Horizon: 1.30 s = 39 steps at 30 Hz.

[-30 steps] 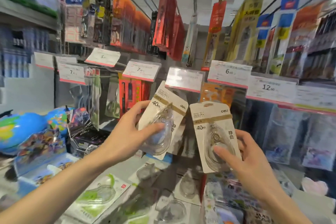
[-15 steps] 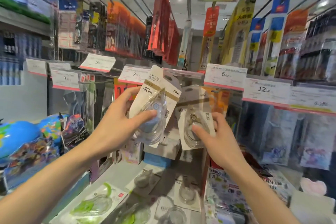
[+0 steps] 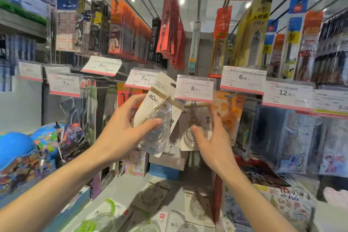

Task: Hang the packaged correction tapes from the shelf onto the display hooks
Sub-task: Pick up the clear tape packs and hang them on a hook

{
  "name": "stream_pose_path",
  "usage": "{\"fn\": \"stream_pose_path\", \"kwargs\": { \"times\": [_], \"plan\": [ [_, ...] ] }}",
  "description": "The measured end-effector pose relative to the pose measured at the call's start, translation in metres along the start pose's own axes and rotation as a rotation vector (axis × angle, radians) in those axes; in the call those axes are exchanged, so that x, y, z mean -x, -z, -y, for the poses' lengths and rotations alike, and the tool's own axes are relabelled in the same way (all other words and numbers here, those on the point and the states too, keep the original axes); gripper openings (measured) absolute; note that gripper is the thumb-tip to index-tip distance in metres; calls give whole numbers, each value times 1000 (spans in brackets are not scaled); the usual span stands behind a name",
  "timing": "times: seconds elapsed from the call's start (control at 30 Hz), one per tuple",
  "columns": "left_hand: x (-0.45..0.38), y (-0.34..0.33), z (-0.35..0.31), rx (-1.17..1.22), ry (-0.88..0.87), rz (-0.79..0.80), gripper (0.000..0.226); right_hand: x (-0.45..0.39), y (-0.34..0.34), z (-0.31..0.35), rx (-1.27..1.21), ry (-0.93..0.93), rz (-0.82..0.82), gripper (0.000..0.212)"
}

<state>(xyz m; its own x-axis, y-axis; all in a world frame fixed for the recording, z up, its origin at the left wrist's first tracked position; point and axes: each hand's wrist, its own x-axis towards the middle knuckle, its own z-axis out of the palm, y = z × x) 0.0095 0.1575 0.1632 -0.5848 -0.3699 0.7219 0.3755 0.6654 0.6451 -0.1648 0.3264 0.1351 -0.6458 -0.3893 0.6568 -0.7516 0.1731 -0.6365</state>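
Note:
My left hand (image 3: 120,133) grips a white correction tape package (image 3: 160,100) marked 40m, tilted to the right, its thumb on the clear blister. My right hand (image 3: 216,147) holds a second correction tape package (image 3: 195,118) up under the 8.00 price tag (image 3: 194,88), thumb on the blister front. The top of that card and the hook are hidden behind the tag. More packaged correction tapes (image 3: 197,205) lie flat on the white shelf (image 3: 128,188) below, some with green trim (image 3: 105,214).
An orange package (image 3: 229,111) hangs just right of my right hand. Rows of price tags and hanging stationery fill the wall above. A blue globe (image 3: 17,147) sits at left, a blue box (image 3: 163,171) behind the shelf, sticker books (image 3: 288,201) at lower right.
My right hand carried its package up and back from beside the left one to under the 8.00 tag. My left hand rose slightly with its package.

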Motion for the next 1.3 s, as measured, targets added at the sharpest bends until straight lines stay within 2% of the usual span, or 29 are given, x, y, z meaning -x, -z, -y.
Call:
{"fn": "stream_pose_path", "kwargs": {
  "times": [0.17,0.33,0.47,0.57,0.63,0.7,0.77,0.9,1.0,1.1,1.3],
  "plan": [
    [16,-11,19,-31,23,7,50,-7,-16,-7,404,-17,18,33],
    [20,-17,35,-34,88,34,52,-19,-13,-5,598,16,41,44],
    [19,-18,41,-12,136,38,55,-16,2,-4,660,86,96,37],
    [18,-23,42,35,171,40,52,-2,15,-5,446,102,134,32],
    [18,-31,41,80,189,59,45,9,16,-4,187,21,266,24],
    [16,-42,38,132,191,76,37,20,13,-5,-23,-49,328,22],
    [14,-54,34,165,184,73,34,27,10,-4,-215,-103,310,19],
    [13,-74,27,210,186,149,35,35,10,-8,-556,-226,256,37],
    [12,-80,24,166,156,203,33,38,18,-13,-589,-245,229,39],
    [2,-74,20,71,168,138,26,38,33,-22,-515,-224,191,39],
    [-28,-63,-11,210,201,74,24,37,56,-34,-397,-150,144,36]
  ]
}}
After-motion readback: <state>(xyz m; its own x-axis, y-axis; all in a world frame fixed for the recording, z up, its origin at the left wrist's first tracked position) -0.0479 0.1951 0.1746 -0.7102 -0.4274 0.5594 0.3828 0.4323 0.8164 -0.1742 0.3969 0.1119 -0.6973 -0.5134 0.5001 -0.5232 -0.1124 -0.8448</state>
